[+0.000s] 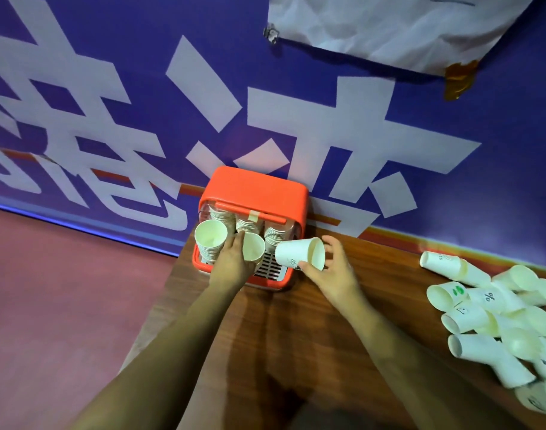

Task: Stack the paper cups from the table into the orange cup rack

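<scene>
A blue banner wall (265, 119) with big white characters fills the background, with a crumpled white sheet (389, 26) clipped up in its top right corner. Below it I see a dark wooden table (296, 352) and a reddish floor (63, 290) off its left edge. The orange cup rack (256, 189) stands at the back of the table against the wall, just ahead of both hands, and holds rows of nested cups under its clear front. My left hand (231, 262) reaches into the rack's front, wedged between a tall cup stack (210, 240) on its left and a single open cup (253, 251) on its right. That cup covers the thumb side, so I cannot tell whether the hand grips it or only rests there. My right hand (333, 268) grasps a paper cup (296, 254) tipped on its side. The thumb is under it and the fingers curl over the rim. The mouth faces the palm and the base points left at the rack's right column, close to it. Well off to the right of that hand, a heap of loose cups (498, 315) lies on the table, most on their sides, a few with small marks drawn on them.
</scene>
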Available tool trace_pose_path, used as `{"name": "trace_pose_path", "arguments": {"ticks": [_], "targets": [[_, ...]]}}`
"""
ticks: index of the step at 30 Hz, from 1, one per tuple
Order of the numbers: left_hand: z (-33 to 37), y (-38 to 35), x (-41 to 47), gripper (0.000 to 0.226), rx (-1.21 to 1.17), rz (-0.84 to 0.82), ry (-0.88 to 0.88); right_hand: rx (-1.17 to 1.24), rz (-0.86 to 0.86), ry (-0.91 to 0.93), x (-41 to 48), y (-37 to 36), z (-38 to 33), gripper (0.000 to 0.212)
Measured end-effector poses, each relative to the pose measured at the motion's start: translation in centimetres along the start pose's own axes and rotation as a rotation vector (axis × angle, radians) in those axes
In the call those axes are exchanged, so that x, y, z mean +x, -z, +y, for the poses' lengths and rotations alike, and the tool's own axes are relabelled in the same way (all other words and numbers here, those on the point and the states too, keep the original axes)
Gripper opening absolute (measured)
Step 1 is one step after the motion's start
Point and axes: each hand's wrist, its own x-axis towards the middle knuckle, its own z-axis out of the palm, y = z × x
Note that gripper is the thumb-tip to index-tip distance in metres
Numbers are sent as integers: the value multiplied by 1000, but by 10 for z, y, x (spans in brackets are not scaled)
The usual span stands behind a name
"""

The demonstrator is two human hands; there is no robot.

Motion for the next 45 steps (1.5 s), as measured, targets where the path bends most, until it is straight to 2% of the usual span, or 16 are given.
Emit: {"name": "trace_pose_path", "arguments": {"ticks": [6, 10, 13, 15, 19, 24, 27, 34, 39, 45], "targets": [[-23, 3, -1, 88, -132, -100, -4, -31, -67, 106, 16, -37, -27, 71], [-27, 8, -8, 54, -328, -94, -8, -129, -92, 229, 21, -60, -37, 73], [-25, 13, -14, 36, -473, -67, 107, -243, -147, 287, 28, -77, -37, 80], [-31, 8, -17, 32, -517, -65, 142, -306, -161, 315, 30, -87, -36, 82], [-40, 3, -13, 39, -595, -63, 149, -344, -217, 324, 37, -101, -37, 83], [-43, -4, -10, 36, -565, -61, 140, -333, -295, 238, 45, -112, -24, 87], [-48, -10, -6, 36, -494, -26, 74, -310, -254, 167, 46, -116, -18, 89], [-42, -14, -5, 32, -468, 38, 101, -193, -224, 80, 44, -120, -9, 94], [-42, -13, -29, 20, -430, 161, 152, -186, -120, 96, 23, -79, 8, 68], [-23, -45, -75, 20, -244, -45, 93, -324, 43, 1, -31, 23, 91, 56]]}}
